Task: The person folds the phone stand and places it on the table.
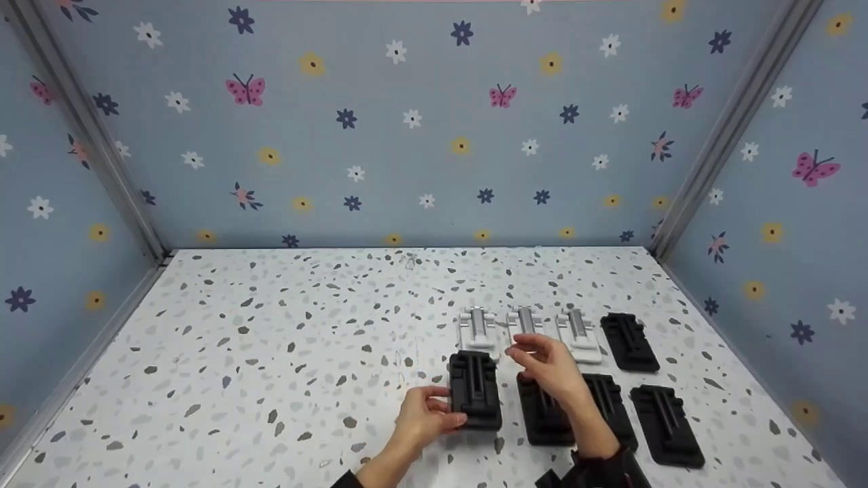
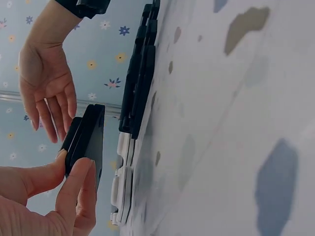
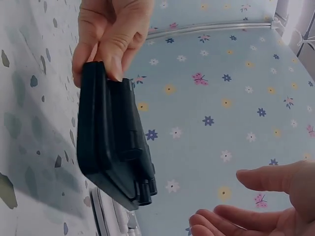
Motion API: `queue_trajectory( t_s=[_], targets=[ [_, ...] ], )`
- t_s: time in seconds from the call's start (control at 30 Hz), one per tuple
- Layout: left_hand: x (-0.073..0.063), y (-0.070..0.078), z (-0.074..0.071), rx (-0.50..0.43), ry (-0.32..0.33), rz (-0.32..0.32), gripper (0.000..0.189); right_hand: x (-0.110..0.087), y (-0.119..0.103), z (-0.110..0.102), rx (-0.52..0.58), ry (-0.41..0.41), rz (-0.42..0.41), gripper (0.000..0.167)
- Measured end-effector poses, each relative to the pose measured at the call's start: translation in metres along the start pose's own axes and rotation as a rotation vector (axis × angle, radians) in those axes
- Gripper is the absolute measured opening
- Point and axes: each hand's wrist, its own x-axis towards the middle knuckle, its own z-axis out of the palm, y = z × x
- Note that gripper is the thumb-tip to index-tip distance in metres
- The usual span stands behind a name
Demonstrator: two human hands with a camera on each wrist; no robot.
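Observation:
My left hand pinches a black folding phone stand by its near left edge. In the right wrist view that stand is raised off the table, tilted, its flat base toward the tabletop. The right hand hovers just right of it, fingers loosely bent and holding nothing; in the left wrist view its palm shows with fingers extended. Below the right hand and forearm lie two black stands, partly hidden, one of them nearer the held stand.
Three white folding stands lie in a row behind the hands, the middle one partly covered by the right hand. A black stand ends that row; another lies at front right. Flower-patterned panels enclose the speckled table.

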Motion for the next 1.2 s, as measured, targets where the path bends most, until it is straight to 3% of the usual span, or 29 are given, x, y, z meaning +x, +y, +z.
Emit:
queue_trajectory(
  t_s=[0.27, 0.6, 0.7, 0.87, 0.97, 1.2],
  targets=[
    [-0.002, -0.008, 0.012, 0.102, 0.026, 0.005, 0.04, 0.013, -0.014, -0.013, -0.158, 0.052, -0.042, 0.03],
    [-0.001, -0.009, 0.02, 0.209, 0.056, -0.034, 0.041, 0.037, -0.044, -0.039, -0.46, 0.049, -0.069, 0.036],
    [-0.001, -0.01, 0.019, 0.283, 0.031, 0.002, 0.039, 0.044, -0.05, -0.045, -0.508, 0.051, -0.055, 0.038],
    [0.001, -0.01, 0.018, 0.511, -0.001, 0.136, 0.035, 0.056, -0.051, -0.048, -0.569, 0.069, -0.018, 0.04],
    [0.004, -0.008, 0.02, 0.615, -0.015, 0.181, 0.033, 0.061, -0.047, -0.049, -0.596, 0.078, -0.001, 0.041],
    [0.01, -0.003, 0.02, 0.701, -0.086, 0.127, 0.029, 0.067, -0.038, -0.051, -0.648, 0.087, -0.016, 0.041]
  ],
)
